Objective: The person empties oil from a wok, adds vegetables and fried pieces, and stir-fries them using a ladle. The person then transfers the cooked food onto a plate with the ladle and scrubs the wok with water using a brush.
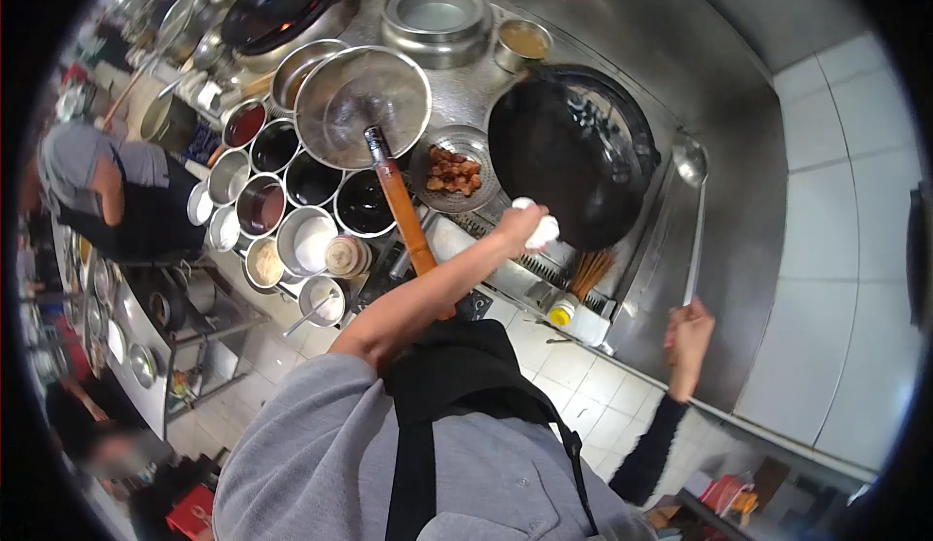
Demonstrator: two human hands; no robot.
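Observation:
My left hand (523, 232) is closed round a bunched white cloth (541, 234) at the near left rim of a black wok (569, 157). The wok sits on the range, dark inside with a shiny patch on its far right wall. Out to the right, my right hand (690, 330) is closed at the handle end of a long metal ladle (696, 220). Its bowl lies to the right of the wok. Left of the wok, a perforated strainer (424, 167) holds browned pieces of food (454, 171).
A large wok with a wooden handle (406, 212) lies over several seasoning pots (308, 240). A bamboo brush (590, 274) and a yellow-capped bottle (562, 311) stand at the near edge. Metal pots (437, 26) stand behind. A co-worker (112, 186) is at left.

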